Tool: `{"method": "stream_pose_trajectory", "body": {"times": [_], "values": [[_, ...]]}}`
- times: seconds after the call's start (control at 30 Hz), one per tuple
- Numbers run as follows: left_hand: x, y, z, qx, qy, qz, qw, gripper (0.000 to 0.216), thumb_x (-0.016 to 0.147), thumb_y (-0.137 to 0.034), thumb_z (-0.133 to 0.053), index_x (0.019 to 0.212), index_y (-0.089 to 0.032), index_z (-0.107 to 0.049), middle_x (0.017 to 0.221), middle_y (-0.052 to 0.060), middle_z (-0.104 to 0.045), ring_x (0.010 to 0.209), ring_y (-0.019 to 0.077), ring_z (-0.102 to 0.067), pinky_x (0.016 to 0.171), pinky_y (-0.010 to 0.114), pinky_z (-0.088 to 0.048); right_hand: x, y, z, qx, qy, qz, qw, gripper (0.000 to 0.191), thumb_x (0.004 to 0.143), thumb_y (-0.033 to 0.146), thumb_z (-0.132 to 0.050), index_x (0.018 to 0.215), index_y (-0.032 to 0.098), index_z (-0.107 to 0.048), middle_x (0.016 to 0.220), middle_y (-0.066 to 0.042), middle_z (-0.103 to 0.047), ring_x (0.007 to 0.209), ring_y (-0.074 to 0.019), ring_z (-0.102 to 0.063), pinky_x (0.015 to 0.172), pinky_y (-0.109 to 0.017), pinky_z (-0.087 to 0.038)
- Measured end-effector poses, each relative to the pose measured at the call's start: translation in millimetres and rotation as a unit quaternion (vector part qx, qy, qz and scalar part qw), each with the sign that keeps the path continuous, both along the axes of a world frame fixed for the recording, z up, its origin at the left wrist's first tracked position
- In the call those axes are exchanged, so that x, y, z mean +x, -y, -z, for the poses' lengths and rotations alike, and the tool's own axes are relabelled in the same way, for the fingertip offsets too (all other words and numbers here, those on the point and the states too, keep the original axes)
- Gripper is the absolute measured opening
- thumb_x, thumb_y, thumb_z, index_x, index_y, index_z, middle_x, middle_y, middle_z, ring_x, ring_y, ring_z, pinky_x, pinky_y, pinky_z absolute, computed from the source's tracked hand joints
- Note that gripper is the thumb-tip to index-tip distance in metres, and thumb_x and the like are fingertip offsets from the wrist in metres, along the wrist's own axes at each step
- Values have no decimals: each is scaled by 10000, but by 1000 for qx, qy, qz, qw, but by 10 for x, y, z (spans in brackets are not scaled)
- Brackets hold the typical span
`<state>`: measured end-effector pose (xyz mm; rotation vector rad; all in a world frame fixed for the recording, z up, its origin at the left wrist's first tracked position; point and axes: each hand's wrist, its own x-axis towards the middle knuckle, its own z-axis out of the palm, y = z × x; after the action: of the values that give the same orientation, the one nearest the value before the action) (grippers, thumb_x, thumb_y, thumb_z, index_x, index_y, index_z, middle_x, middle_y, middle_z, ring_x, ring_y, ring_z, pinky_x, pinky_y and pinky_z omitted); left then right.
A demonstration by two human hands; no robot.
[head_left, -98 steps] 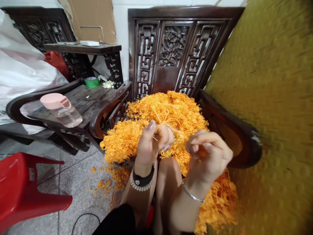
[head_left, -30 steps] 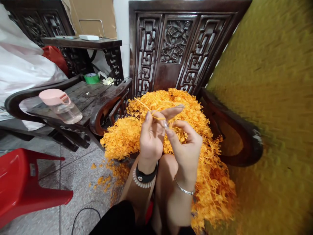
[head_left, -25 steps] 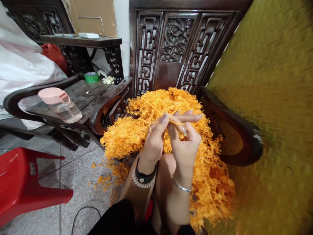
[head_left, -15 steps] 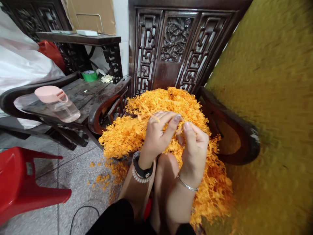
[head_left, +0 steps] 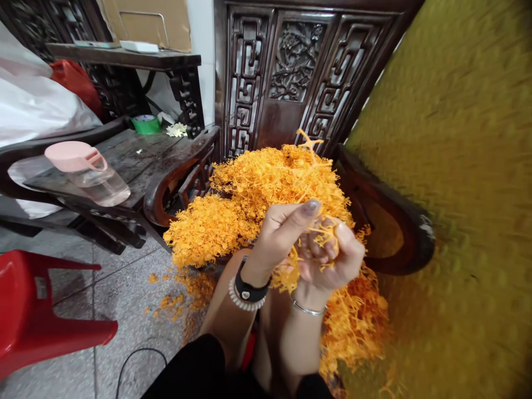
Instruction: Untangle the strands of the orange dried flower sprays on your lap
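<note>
A big heap of orange, branching plastic-like sprigs [head_left: 249, 188] fills the seat of a carved wooden chair before me. Above the heap and my knees, my left hand [head_left: 280, 230], with a black band at its wrist, is closed with thumb against fingers. A thin orange branched strand [head_left: 311, 147] rises from its fingertips. Close beside it my right hand [head_left: 338, 257], wearing a silver bangle, is turned palm up with curled fingers. Its thumb and fingers grip a small orange sprig [head_left: 326, 231]. More orange pieces [head_left: 287, 274] show below my left hand; what supports them is unclear.
On the dark wooden seat [head_left: 124, 147] to the left are a pink-lidded bottle [head_left: 95, 174] and green tape [head_left: 146, 124]. A red stool [head_left: 25, 310] stands on the floor at left. Orange bits [head_left: 172, 302] and a black cable [head_left: 143, 350] lie on the floor.
My right hand has rolled palm up, showing the orange sprig in its fingers. My left thumb has lifted, and a branched strand now points upward from that hand.
</note>
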<state>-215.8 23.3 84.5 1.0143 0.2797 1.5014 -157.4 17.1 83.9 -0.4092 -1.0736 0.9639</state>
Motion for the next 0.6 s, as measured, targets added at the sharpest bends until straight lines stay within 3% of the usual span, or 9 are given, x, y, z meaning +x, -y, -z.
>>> {"method": "stream_pose_trajectory", "body": {"times": [0.13, 0.23, 0.37, 0.5, 0.6], "values": [[-213, -123, -11, 3, 99, -66, 993, 596, 839, -531, -467, 497, -190, -118, 423, -48, -91, 416, 102, -172, 459, 285, -305, 175, -31, 37, 69, -91, -18, 993, 325, 823, 362, -439, 519, 248, -462, 360, 103, -66, 286, -45, 4, 303, -235, -142], [-395, -216, -33, -7, 174, -105, 979, 583, 877, -467, -440, 547, -181, -53, 446, -41, 0, 433, 117, -105, 457, 281, -275, 412, -15, 21, 108, -147, -37, 983, 261, 799, 347, -438, 585, 271, -565, 368, 107, -72, 283, -40, 21, 283, -213, -104], [-444, -230, -74, -20, 247, -30, 968, 567, 887, -537, -360, 566, -187, -51, 452, -53, -20, 441, 98, -82, 448, 248, -267, 450, 44, -38, 62, -9, -35, 997, 214, 741, 328, -535, 562, 260, -631, 334, 83, -230, 276, -47, -135, 284, -220, -136], [-373, -196, -100, -44, 274, -15, 961, 501, 942, -397, -305, 566, -176, -60, 455, -58, -17, 432, 87, -101, 486, 220, -315, 232, 67, -9, -56, 128, 34, 990, 179, 774, 309, -563, 692, 224, -699, 523, 24, -525, 377, -45, -331, 357, -212, -232], [-373, -164, -106, -50, 279, -46, 958, 490, 949, -385, -271, 562, -171, -59, 450, -59, -13, 422, 85, -116, 491, 214, -327, 136, 56, 16, -107, 208, 70, 970, 198, 802, 312, -573, 678, 200, -680, 540, 27, -497, 466, -61, -394, 426, -210, -299]]}}
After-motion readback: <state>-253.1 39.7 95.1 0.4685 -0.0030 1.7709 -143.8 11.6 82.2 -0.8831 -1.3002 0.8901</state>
